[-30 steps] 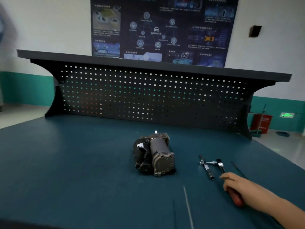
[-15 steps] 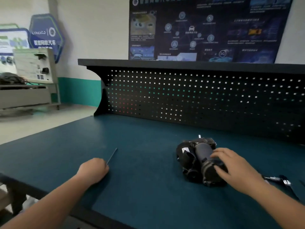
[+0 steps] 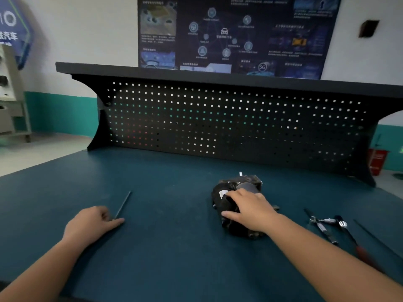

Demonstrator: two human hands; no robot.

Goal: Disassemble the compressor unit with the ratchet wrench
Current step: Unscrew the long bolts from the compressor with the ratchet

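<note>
1. Beyond your right grip (image 3: 250, 209), a black pegboard panel (image 3: 218, 120) stands along the far edge of the dark teal table (image 3: 174, 258), capped by a black shelf (image 3: 196, 73).
2. Above it, a dark blue poster (image 3: 239, 33) hangs on the white wall (image 3: 87, 29).
3. Far left of your left grip (image 3: 91, 223), a teal band (image 3: 61, 112) runs along the foot of the wall above the pale floor (image 3: 32, 155), next to a grey stand (image 3: 13, 94).
4. Far right of your right grip, a red container (image 3: 377, 160) sits on the floor.
5. High to the right, a small dark box (image 3: 368, 28) is fixed to the wall.
</note>
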